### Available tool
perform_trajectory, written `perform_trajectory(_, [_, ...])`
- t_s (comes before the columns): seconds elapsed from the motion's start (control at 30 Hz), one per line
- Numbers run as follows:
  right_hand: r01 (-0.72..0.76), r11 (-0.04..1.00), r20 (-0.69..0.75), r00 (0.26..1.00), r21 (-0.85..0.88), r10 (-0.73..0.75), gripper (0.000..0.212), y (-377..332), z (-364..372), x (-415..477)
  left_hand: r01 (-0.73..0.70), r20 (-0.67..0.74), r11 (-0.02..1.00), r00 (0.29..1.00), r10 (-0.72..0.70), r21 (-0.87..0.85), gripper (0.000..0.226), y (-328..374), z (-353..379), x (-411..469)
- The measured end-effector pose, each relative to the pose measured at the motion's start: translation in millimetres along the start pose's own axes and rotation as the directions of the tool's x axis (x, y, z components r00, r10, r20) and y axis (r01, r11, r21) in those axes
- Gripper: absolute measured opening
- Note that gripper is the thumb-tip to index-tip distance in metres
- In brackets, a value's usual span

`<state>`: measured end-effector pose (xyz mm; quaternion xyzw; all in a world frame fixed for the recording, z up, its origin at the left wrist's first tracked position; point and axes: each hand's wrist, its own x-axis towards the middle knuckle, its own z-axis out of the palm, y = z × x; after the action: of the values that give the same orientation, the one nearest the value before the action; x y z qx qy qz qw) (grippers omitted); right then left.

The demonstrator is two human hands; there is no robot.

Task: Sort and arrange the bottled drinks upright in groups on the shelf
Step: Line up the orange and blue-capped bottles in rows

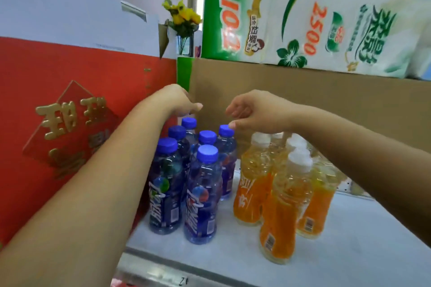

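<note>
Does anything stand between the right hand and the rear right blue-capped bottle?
Nothing visible does. The right hand is above the orange bottles, and a fingertip touches the cap of that blue-capped bottle.

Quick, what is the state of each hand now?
Left hand: loosely curled, holding nothing, above the blue bottles.
Right hand: relaxed, one fingertip touching a blue cap.

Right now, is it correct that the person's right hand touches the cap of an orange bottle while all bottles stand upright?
Not quite: the head view shows the right hand touching the cap of a blue bottle, not an orange bottle; all bottles stand upright.
</note>
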<state>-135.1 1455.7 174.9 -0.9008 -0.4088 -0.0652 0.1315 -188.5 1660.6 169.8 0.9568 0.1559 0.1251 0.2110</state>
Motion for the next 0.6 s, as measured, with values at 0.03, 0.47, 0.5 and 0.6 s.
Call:
perform_trajectory(0.03, [0.007, 0.999, 0.055, 0.998, -0.038, -0.005, 0.042, 8, -1, 10, 0.008, 0.034, 0.998, 0.999, -0.01, 0.065, 0.053, 2, -1, 6])
perform_trajectory(0.47, [0.21, 0.977, 0.403, 0.893, 0.022, -0.201, 0.042, 58, 25, 105, 0.08, 0.334, 0.992, 0.937, -0.108, 0.097, 0.04, -2, 25, 83])
perform_trajectory(0.5, [0.237, 0.971, 0.398, 0.889, 0.022, -0.226, 0.039, 60, 26, 111, 0.067, 0.338, 0.99, 0.935, -0.106, 0.126, 0.039, -3, 26, 87])
perform_trajectory(0.6, [0.282, 0.959, 0.387, 0.881, 0.029, -0.271, 0.033, 66, 27, 121, 0.027, 0.306, 0.991, 0.95, -0.066, 0.13, 0.029, -6, 32, 96])
